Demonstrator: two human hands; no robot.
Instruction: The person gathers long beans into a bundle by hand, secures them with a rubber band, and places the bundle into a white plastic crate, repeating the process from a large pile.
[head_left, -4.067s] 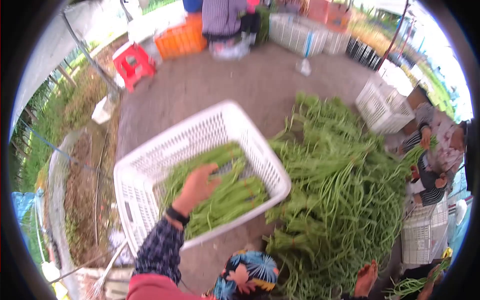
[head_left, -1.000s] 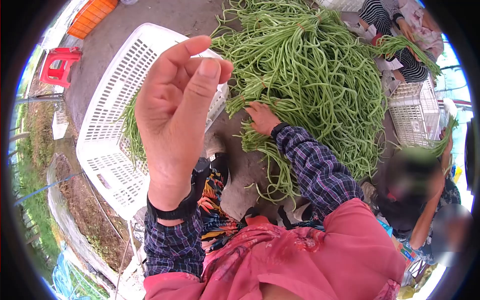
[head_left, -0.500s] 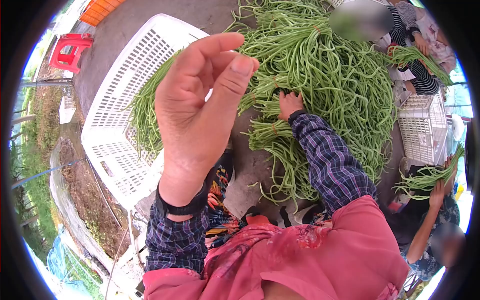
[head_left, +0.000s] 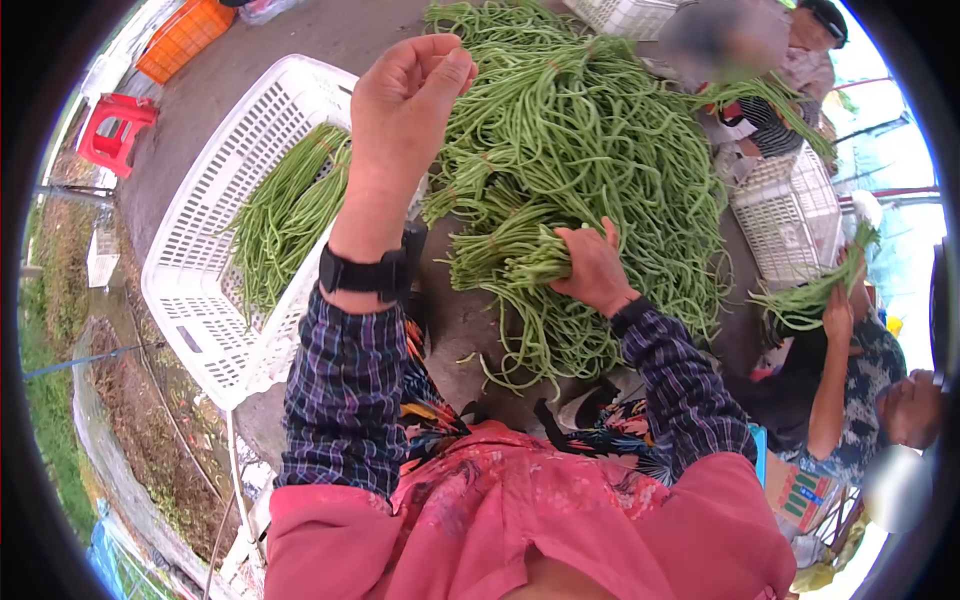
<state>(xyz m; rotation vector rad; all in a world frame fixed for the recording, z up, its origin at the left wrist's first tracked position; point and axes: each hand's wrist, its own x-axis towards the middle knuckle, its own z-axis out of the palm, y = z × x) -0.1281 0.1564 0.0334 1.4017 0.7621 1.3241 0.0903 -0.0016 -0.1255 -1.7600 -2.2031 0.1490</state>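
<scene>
My left hand [head_left: 412, 100] is raised in the upper middle, its fingers curled toward the thumb in a pinch. Whatever may be between the fingertips is too small to make out. Lower down, my right hand [head_left: 595, 268] is closed on the end of a bunch of long beans [head_left: 535, 262] at the near side of the pile. Behind and around it spreads a big heap of green long beans [head_left: 650, 190], some tied in bunches with reddish bands. To the left of my raised hand, more long beans [head_left: 285, 220] lie inside a white slotted crate [head_left: 215, 325].
A red stool [head_left: 118, 132] and an orange crate [head_left: 185, 38] are at the upper left. On the right, two people hold beans beside another white crate [head_left: 785, 220]. A cardboard box [head_left: 800, 495] sits at the lower right.
My left hand has moved up and farther from the camera. My right hand has shifted from reaching into the pile to gripping the bean bunch's end. The camera view has also shifted.
</scene>
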